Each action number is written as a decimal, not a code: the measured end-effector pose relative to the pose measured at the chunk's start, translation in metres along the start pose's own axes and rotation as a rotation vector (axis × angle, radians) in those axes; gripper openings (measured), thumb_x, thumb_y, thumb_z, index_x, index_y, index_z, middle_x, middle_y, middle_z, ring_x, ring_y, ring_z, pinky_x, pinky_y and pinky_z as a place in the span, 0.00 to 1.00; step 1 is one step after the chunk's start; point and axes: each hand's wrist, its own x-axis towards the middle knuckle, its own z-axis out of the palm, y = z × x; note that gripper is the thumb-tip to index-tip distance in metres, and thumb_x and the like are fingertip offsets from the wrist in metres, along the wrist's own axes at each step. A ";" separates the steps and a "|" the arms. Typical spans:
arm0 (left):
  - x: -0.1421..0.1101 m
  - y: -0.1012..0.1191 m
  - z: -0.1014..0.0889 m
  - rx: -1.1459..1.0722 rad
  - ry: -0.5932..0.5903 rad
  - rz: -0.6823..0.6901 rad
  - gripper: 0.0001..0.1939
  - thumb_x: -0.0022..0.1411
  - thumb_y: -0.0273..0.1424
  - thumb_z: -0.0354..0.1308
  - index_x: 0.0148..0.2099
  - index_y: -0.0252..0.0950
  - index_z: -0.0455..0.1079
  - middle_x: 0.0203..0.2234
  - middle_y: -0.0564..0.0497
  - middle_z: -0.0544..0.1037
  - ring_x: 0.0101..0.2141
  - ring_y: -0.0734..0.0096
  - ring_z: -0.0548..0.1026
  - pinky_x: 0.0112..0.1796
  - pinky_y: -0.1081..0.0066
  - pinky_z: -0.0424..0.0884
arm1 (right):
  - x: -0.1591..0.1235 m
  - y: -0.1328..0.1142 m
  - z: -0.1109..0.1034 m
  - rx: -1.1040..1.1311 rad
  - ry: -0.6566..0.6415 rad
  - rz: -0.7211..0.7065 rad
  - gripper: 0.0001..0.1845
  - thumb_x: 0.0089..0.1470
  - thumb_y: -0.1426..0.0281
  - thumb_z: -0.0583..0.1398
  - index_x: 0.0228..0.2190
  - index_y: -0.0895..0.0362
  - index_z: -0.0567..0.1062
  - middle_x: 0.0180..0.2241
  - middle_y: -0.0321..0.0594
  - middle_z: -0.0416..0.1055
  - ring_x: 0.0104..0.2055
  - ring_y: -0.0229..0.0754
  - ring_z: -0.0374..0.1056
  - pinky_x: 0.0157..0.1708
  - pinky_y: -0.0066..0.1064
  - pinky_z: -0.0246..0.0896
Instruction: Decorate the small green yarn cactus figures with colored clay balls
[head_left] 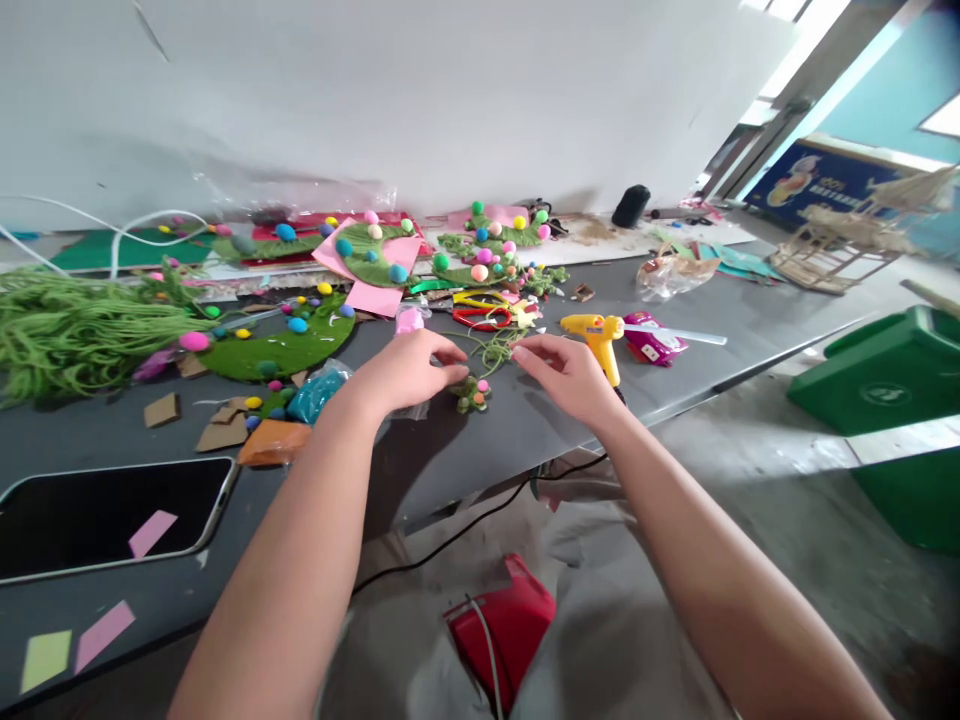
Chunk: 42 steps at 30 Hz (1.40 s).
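Observation:
My left hand (412, 370) hovers over the desk with its fingers curved and a gap between forefinger and thumb; no object shows in it. Just below its fingertips lies a small green cluster (471, 396) with pink and orange pompoms. My right hand (564, 372) is at the edge of a loose tangle of thin green yarn (495, 350), its thumb and fingertips together on the strands. Right beside that hand, a yellow glue gun (602, 340) rests on the desk. Behind the yarn are red-handled scissors (480, 318).
Green felt leaves (277, 348) with pompoms and a heap of green yarn (82, 325) fill the left. A phone (112, 520) lies front left. Past the glue gun sit a purple packet (652, 340) and glue stick (686, 334). Green bins (885, 375) stand right of the desk edge.

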 end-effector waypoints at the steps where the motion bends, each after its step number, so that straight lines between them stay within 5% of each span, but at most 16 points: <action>1: 0.000 -0.002 -0.003 -0.008 0.049 0.023 0.15 0.59 0.43 0.65 0.45 0.42 0.83 0.40 0.46 0.86 0.38 0.55 0.82 0.39 0.62 0.75 | 0.001 0.001 0.001 0.003 0.000 0.004 0.17 0.60 0.55 0.64 0.40 0.55 0.83 0.38 0.42 0.82 0.39 0.44 0.76 0.39 0.36 0.70; 8: 0.000 -0.028 -0.024 -0.185 0.450 0.003 0.10 0.62 0.35 0.59 0.40 0.38 0.80 0.40 0.46 0.86 0.37 0.59 0.82 0.42 0.64 0.76 | 0.012 0.006 0.005 -0.028 0.041 0.014 0.18 0.59 0.54 0.65 0.32 0.57 0.80 0.30 0.38 0.77 0.31 0.39 0.68 0.33 0.33 0.61; 11: -0.001 -0.041 -0.026 -0.094 0.365 -0.081 0.09 0.60 0.35 0.62 0.41 0.39 0.80 0.41 0.45 0.85 0.41 0.55 0.82 0.44 0.61 0.75 | 0.016 0.002 0.010 -0.047 0.072 0.010 0.24 0.60 0.51 0.62 0.23 0.56 0.74 0.22 0.35 0.70 0.26 0.37 0.60 0.30 0.32 0.56; 15: -0.002 -0.048 -0.022 0.078 0.311 -0.167 0.15 0.54 0.39 0.69 0.44 0.42 0.80 0.46 0.44 0.84 0.44 0.50 0.80 0.42 0.59 0.73 | 0.022 -0.001 0.019 -0.053 0.060 -0.004 0.26 0.62 0.51 0.60 0.22 0.56 0.74 0.23 0.36 0.70 0.28 0.38 0.62 0.31 0.32 0.56; 22: 0.000 -0.048 -0.025 0.033 0.437 -0.138 0.09 0.59 0.33 0.62 0.42 0.40 0.78 0.44 0.45 0.84 0.42 0.56 0.81 0.43 0.62 0.74 | 0.037 -0.002 0.035 -0.055 0.062 -0.030 0.17 0.58 0.55 0.63 0.28 0.56 0.76 0.26 0.36 0.72 0.29 0.38 0.62 0.31 0.31 0.56; 27: -0.001 -0.054 -0.027 -0.062 0.447 -0.096 0.06 0.57 0.35 0.65 0.35 0.39 0.77 0.38 0.45 0.85 0.39 0.57 0.81 0.42 0.63 0.74 | 0.047 -0.009 0.046 -0.060 0.052 -0.037 0.29 0.63 0.49 0.58 0.18 0.55 0.67 0.16 0.31 0.57 0.22 0.36 0.52 0.25 0.32 0.49; 32: -0.002 -0.046 -0.022 -0.074 0.473 -0.042 0.06 0.58 0.35 0.63 0.35 0.39 0.78 0.36 0.46 0.85 0.39 0.58 0.80 0.43 0.63 0.75 | 0.057 -0.015 0.059 -0.041 0.035 -0.090 0.25 0.63 0.50 0.58 0.25 0.56 0.75 0.22 0.36 0.70 0.25 0.38 0.62 0.29 0.32 0.55; 37: -0.028 -0.038 -0.037 -0.270 0.660 0.047 0.12 0.64 0.35 0.56 0.45 0.36 0.77 0.44 0.46 0.84 0.45 0.62 0.81 0.48 0.67 0.75 | 0.062 -0.021 0.071 -0.085 -0.008 -0.099 0.25 0.63 0.52 0.59 0.23 0.57 0.77 0.22 0.38 0.73 0.25 0.39 0.64 0.29 0.33 0.58; 40: -0.060 -0.046 -0.053 -0.231 0.739 -0.041 0.12 0.63 0.33 0.56 0.45 0.37 0.76 0.45 0.45 0.84 0.44 0.61 0.81 0.48 0.66 0.75 | 0.065 -0.023 0.077 -0.127 -0.047 -0.138 0.12 0.61 0.65 0.60 0.39 0.57 0.82 0.36 0.43 0.81 0.35 0.43 0.72 0.39 0.35 0.65; 42: -0.079 -0.053 -0.062 -0.036 0.722 -0.161 0.12 0.61 0.34 0.59 0.46 0.39 0.76 0.43 0.46 0.84 0.44 0.57 0.81 0.47 0.62 0.75 | 0.066 -0.024 0.080 -0.143 -0.072 -0.144 0.12 0.58 0.69 0.62 0.42 0.57 0.82 0.39 0.44 0.82 0.38 0.44 0.74 0.43 0.36 0.66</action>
